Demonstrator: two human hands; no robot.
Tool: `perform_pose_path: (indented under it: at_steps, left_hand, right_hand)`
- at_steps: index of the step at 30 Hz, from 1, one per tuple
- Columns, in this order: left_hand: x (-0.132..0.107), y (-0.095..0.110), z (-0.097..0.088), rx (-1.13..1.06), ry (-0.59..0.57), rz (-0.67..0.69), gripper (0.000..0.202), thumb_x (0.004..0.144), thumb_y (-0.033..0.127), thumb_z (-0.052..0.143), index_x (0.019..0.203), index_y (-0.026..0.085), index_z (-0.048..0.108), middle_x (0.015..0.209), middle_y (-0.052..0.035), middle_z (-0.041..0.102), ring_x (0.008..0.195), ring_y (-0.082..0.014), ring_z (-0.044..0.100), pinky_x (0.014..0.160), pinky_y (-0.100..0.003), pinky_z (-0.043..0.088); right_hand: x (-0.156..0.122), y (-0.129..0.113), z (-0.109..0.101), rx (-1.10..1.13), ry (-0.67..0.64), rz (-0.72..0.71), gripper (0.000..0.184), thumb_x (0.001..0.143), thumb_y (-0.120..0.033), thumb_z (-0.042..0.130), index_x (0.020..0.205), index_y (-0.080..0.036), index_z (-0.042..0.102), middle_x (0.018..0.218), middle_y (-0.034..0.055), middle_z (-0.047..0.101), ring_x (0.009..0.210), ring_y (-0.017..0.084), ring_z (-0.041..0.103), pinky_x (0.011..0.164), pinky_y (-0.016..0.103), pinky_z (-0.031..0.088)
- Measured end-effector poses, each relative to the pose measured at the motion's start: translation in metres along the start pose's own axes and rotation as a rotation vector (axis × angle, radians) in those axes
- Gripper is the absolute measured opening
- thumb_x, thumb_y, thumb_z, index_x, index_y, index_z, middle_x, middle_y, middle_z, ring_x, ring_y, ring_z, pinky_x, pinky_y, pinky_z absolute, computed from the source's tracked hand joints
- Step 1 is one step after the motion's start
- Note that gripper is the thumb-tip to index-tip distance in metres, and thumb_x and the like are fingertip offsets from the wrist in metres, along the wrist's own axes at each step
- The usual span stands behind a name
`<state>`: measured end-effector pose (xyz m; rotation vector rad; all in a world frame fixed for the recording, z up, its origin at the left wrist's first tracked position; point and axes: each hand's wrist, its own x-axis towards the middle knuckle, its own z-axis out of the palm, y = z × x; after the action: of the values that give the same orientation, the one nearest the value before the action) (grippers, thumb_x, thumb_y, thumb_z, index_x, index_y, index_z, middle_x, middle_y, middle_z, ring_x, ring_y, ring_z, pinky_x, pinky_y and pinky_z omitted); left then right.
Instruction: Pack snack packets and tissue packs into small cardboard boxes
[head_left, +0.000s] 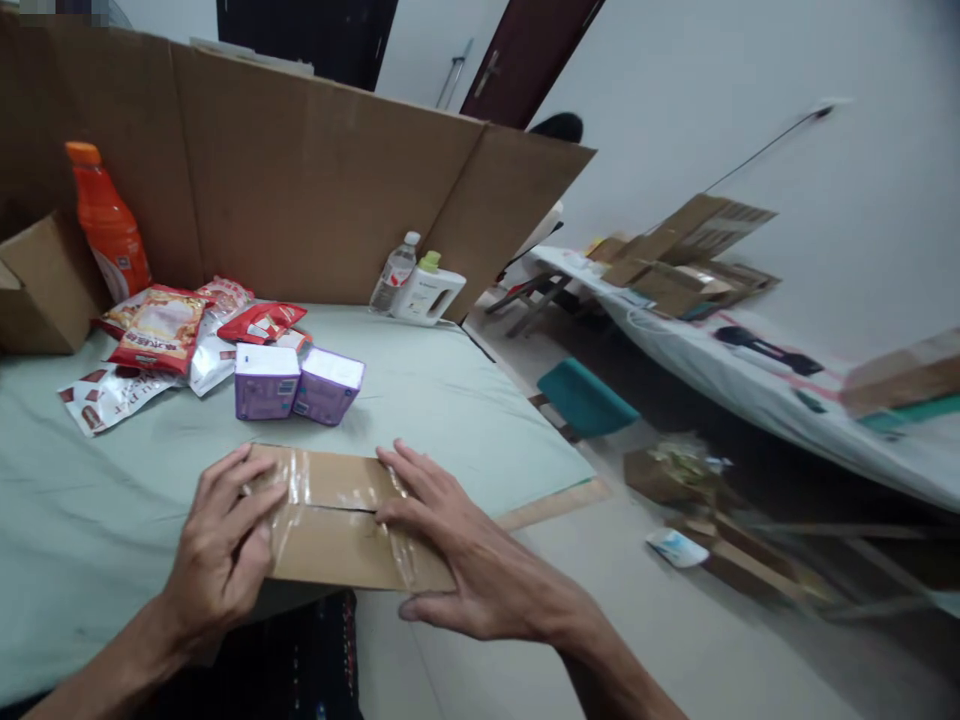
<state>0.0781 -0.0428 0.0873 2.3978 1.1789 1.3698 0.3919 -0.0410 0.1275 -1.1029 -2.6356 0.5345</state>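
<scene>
A small brown cardboard box [330,545] with strips of clear tape at both ends lies at the near edge of the table. A dark narrow gap runs between its top flaps. My left hand [225,535] grips the box's left end, fingers bent over the top. On the right end, my right hand [442,540] holds the box with fingers across the top and the thumb at the front edge. Just beyond the box stand two purple-and-white packs, one [266,385] beside the other [328,387], touching.
Snack bags [161,330] lie piled at the left, by an orange bottle [111,225] and an open carton [49,290]. A clear bottle [394,275] and white jug [427,295] stand against the cardboard screen [315,190]. Right of the table are a teal stool [586,397] and floor boxes [742,560].
</scene>
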Motion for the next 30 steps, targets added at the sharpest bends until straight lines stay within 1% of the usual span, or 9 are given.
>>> perform_pose_path:
  at_steps: [4,7,9,12,15,18,21,26,30]
  left_hand:
    - [0.034,-0.005,0.043,-0.153,-0.033,0.037,0.033,0.093,0.010,0.049,0.117,0.017,0.069,0.128,-0.0128,0.068,0.136,-0.0329,0.053,0.110,-0.057,0.051]
    - [0.059,-0.007,0.071,-0.227,-0.100,0.032,0.033,0.092,0.013,0.050,0.116,0.017,0.071,0.129,-0.0130,0.069,0.136,-0.0333,0.054,0.111,-0.060,0.050]
    - [0.070,-0.007,0.085,-0.244,-0.121,0.033,0.035,0.094,0.019,0.053,0.125,0.017,0.069,0.141,-0.0143,0.064,0.141,-0.0345,0.051,0.114,-0.060,0.048]
    - [0.072,-0.010,0.097,-0.245,-0.160,0.020,0.049,0.098,0.029,0.055,0.146,0.017,0.055,0.159,-0.0175,0.048,0.150,-0.0353,0.041,0.119,-0.060,0.042]
    - [0.051,-0.026,0.099,-0.150,-0.297,0.008,0.045,0.100,0.032,0.054,0.144,0.020,0.056,0.155,-0.0150,0.053,0.150,-0.0339,0.042,0.119,-0.058,0.044]
    - [0.019,-0.049,0.099,-0.029,-0.382,-0.006,0.035,0.096,0.032,0.059,0.127,0.019,0.068,0.141,-0.0166,0.064,0.141,-0.0401,0.051,0.108,-0.062,0.052]
    - [-0.005,-0.066,0.099,0.050,-0.407,0.006,0.032,0.095,0.030,0.060,0.124,0.019,0.070,0.140,-0.0171,0.065,0.136,-0.0415,0.055,0.102,-0.065,0.056]
    - [-0.013,-0.067,0.097,0.120,-0.450,0.039,0.033,0.096,0.029,0.059,0.128,0.022,0.066,0.146,-0.0142,0.061,0.138,-0.0378,0.054,0.108,-0.064,0.052]
    - [-0.009,-0.058,0.093,0.084,-0.519,-0.023,0.035,0.095,0.026,0.061,0.129,0.022,0.064,0.148,-0.0141,0.059,0.142,-0.0354,0.050,0.113,-0.061,0.049]
  right_hand:
    - [-0.027,0.017,-0.002,0.002,0.096,0.060,0.054,0.080,-0.036,0.077,0.128,-0.025,0.056,0.168,0.0173,0.031,0.155,0.038,0.030,0.118,0.060,0.038]
    - [-0.043,0.031,0.000,-0.047,0.214,0.097,0.048,0.081,-0.035,0.074,0.125,-0.026,0.058,0.160,0.0179,0.043,0.148,0.037,0.042,0.112,0.056,0.044]
    - [-0.057,0.048,0.000,-0.100,0.304,0.150,0.043,0.083,-0.037,0.072,0.122,-0.026,0.060,0.157,0.0179,0.047,0.144,0.037,0.047,0.109,0.055,0.046]
    - [-0.078,0.094,-0.009,-0.186,0.473,0.334,0.039,0.081,-0.046,0.073,0.113,-0.025,0.065,0.150,0.0176,0.055,0.135,0.039,0.055,0.106,0.055,0.046]
    - [-0.082,0.161,-0.030,-0.210,0.624,0.657,0.045,0.071,-0.055,0.074,0.104,-0.024,0.067,0.133,0.0172,0.065,0.122,0.041,0.061,0.100,0.056,0.048]
    - [-0.057,0.225,-0.057,-0.153,0.671,0.968,0.051,0.066,-0.054,0.073,0.106,-0.023,0.066,0.121,0.0154,0.068,0.110,0.040,0.064,0.092,0.053,0.049]
    - [-0.009,0.273,-0.081,-0.145,0.681,1.097,0.055,0.067,-0.049,0.073,0.114,-0.022,0.064,0.123,0.0156,0.067,0.113,0.039,0.060,0.093,0.051,0.047]
    - [0.059,0.321,-0.105,-0.111,0.676,1.046,0.072,0.075,-0.047,0.075,0.135,-0.013,0.055,0.132,0.0242,0.061,0.122,0.041,0.054,0.097,0.058,0.040]
    - [0.065,0.330,-0.103,-0.143,0.776,0.967,0.077,0.077,-0.054,0.077,0.137,-0.010,0.056,0.141,0.0307,0.056,0.139,0.052,0.041,0.105,0.073,0.030]
